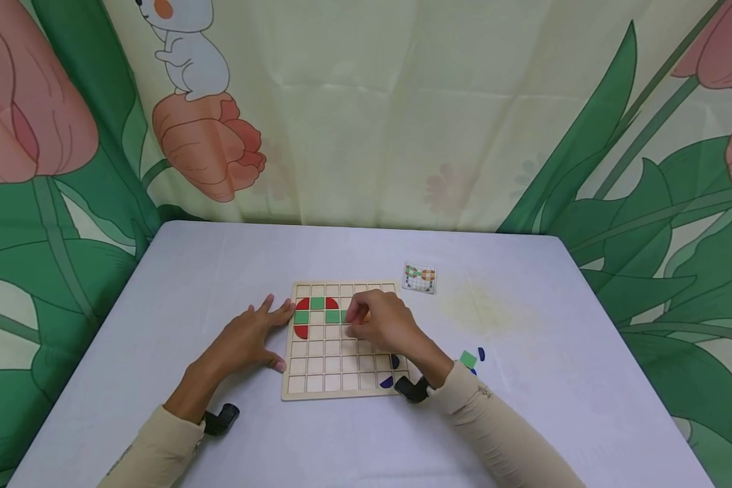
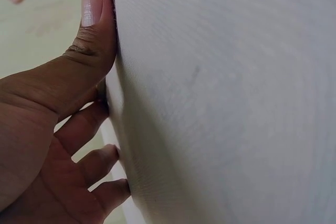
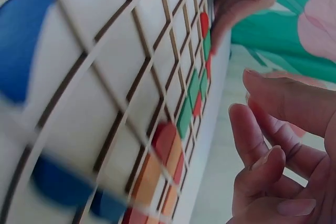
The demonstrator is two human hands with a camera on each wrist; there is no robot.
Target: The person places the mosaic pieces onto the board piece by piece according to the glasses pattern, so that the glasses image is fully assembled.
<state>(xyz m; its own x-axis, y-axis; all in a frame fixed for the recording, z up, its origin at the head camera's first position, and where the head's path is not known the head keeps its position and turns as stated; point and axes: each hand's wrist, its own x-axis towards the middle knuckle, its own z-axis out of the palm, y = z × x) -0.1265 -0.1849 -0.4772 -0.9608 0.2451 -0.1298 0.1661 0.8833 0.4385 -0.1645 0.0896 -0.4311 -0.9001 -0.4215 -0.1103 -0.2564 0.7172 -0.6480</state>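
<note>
A wooden grid board [image 1: 315, 366] lies on the table. My left hand [image 1: 244, 339] is spread at its left side, with thumb and fingertips touching the edge; the left wrist view shows the thumb [image 2: 92, 19] against the rim. Over the board's right half hovers my right hand [image 1: 381, 322], fingers loosely bent. In the right wrist view nothing shows between its fingertips [image 3: 254, 82]. Red rounded pieces [image 1: 302, 304] and green squares [image 1: 317, 303] fill cells at the upper left. Orange pieces [image 3: 144, 179] and red ones sit farther right, and dark blue pieces [image 1: 394, 362] at the lower right.
A small pattern card [image 1: 419, 278] lies beyond the board's upper right corner. Right of the board, a loose green square [image 1: 468, 359] and blue pieces [image 1: 481, 354] rest on the white tablecloth [image 1: 524, 420]. A printed curtain [image 1: 402, 135] hangs behind the table.
</note>
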